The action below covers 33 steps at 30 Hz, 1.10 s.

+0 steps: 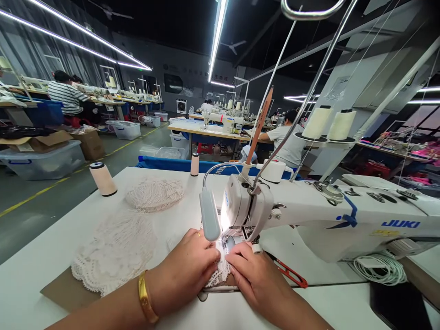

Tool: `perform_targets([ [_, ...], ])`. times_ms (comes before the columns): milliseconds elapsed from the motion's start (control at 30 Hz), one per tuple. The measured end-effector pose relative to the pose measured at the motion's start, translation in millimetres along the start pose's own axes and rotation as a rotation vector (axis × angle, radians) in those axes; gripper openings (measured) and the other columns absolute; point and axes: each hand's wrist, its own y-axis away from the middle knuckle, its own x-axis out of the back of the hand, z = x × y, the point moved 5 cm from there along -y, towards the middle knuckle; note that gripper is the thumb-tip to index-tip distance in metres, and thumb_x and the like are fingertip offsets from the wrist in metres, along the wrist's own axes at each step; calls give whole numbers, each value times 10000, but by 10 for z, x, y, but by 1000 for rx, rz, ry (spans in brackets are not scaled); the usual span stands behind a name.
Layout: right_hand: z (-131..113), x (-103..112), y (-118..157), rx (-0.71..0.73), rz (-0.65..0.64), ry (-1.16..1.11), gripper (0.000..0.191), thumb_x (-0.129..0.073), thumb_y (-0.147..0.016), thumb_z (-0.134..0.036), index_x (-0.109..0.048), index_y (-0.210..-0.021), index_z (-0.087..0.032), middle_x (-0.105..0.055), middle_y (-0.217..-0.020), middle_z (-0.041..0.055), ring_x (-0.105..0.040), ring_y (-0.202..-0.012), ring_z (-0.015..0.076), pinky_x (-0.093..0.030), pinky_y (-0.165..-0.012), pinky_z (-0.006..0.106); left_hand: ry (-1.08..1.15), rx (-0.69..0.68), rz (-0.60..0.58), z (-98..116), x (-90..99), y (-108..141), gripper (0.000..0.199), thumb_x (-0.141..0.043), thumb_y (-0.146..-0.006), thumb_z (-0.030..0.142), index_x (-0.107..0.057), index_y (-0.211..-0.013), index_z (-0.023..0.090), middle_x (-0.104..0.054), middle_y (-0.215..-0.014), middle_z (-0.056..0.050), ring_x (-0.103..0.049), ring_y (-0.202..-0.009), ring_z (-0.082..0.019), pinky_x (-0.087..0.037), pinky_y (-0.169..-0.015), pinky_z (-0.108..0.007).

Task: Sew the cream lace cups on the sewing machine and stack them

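Note:
White lace fabric [220, 275] lies under the needle area of a white sewing machine [292, 197], lit by a small grey lamp [209, 217]. My left hand [185, 263], with a ring and a gold bangle, grips the lace on the left side, fingers bent and pressed together. On the other side, my right hand [256, 270] is closed on the same lace, its fingertips close to the presser foot. Both thumbs are near each other just in front of the needle; the needle tip itself cannot be made out.
Loose lace pieces [115, 250] lie on brown cardboard [63, 291], with another lace heap [156, 195] behind. Thread cones [103, 178] stand on the table. Red-handled snips [290, 272], a coiled white cable [380, 269] and a dark flat object [398, 305] are at right. Co-workers sit further back.

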Motion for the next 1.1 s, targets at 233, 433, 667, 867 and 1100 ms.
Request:
perform_targets([
  [233,7,23,7,-7,-9,-10,323,-455,-1032,-47,-676,-1151,-249,-685,-990,55,-611,-811,225,-458,-681,325,-39,-35,-13,78,-55,-6,160,-683,-929,79,-659,-816,190,-739,-928,-4,-669,-895,-229,-434,-792,-374],
  [433,18,8,13,-13,-21,-15,313,-465,-1030,-42,-666,-1144,-254,-673,-987,51,-609,-804,227,-456,-678,325,-1,-49,13,69,-54,10,149,-628,-985,96,-672,-885,197,-747,-951,-1,-665,-878,-216,-422,-765,-366],
  [667,16,2,31,-23,-21,-12,288,-488,-1037,-52,-661,-1146,-255,-674,-1015,55,-620,-855,234,-472,-703,323,-25,-82,48,69,-71,26,178,-599,-1016,120,-665,-870,197,-730,-943,-8,-638,-852,-209,-409,-767,-371],
  [867,9,11,8,-23,-13,-6,281,-475,-1041,-59,-663,-1127,-249,-678,-1009,59,-619,-872,236,-491,-715,326,-45,-89,90,78,-57,33,192,-617,-998,92,-644,-838,195,-715,-914,-8,-627,-832,-201,-394,-767,-370],
  [1100,10,8,23,-18,-11,-3,314,-451,-1046,-65,-666,-1184,-248,-682,-1005,64,-619,-863,242,-491,-696,335,8,-136,73,153,-40,94,186,-634,-1003,121,-661,-839,206,-742,-916,-5,-631,-849,-202,-385,-757,-373],
])
